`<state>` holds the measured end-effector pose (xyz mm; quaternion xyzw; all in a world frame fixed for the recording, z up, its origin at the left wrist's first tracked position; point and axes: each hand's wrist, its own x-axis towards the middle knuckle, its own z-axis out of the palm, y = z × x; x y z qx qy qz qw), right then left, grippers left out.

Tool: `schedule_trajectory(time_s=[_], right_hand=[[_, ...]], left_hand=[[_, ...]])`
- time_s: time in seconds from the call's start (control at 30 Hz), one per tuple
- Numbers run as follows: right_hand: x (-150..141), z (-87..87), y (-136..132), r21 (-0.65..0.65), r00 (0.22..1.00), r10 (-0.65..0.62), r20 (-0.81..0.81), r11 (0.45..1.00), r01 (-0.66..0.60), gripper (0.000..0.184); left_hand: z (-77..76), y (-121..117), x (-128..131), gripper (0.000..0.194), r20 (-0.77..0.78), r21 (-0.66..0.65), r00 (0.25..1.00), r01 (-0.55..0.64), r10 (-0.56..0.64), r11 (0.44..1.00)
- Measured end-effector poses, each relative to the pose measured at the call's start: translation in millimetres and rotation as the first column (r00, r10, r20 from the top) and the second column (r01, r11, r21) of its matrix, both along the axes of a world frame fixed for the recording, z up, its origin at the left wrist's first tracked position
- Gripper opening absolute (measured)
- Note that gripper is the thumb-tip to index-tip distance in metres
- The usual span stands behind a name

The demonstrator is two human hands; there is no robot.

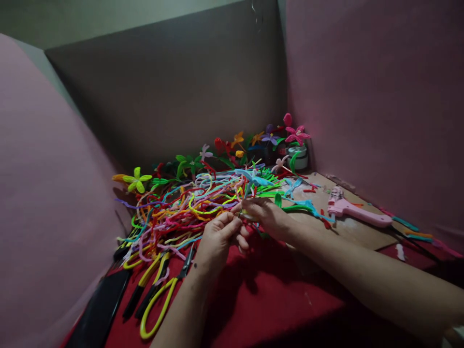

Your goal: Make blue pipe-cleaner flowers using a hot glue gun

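Blue flower (255,180) held upright above pipe-cleaner pile (203,203), stem pinched by left hand (222,232) and right hand (266,215); yellow-handled scissors (159,307) left on red-covered desk (275,290), pink glue gun (357,212) on board (351,237).

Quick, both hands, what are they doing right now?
Left hand: fingers pinched on a thin stem.
Right hand: fingers closed just below the light-blue flower; exact grip hidden.
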<state>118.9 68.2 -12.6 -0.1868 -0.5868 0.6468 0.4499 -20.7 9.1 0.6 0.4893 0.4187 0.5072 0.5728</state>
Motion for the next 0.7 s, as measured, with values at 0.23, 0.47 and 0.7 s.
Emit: schedule_trajectory(time_s=[0.23, 0.47, 0.7], right_hand=[[-0.6, -2.3, 0.7, -0.120, 0.977, 0.127, -0.170, 0.982, -0.149, 0.020], [-1.3, -0.2, 0.9, -0.095, 0.981, 0.107, -0.163, 0.988, -0.124, 0.011], [-1.0, -0.8, 0.3, -0.117, 0.977, 0.117, -0.179, 0.983, -0.139, 0.012]], left_hand=[[1.1, 0.8, -4.5, 0.015, 0.209, -0.095, 0.975, 0.102, -0.080, 0.990], [-1.4, -1.0, -4.4, 0.012, 0.322, -0.114, 0.937, 0.179, -0.134, 0.977], [-0.5, 0.4, -5.2, 0.018, 0.184, -0.031, 0.966, 0.188, -0.179, 0.982]])
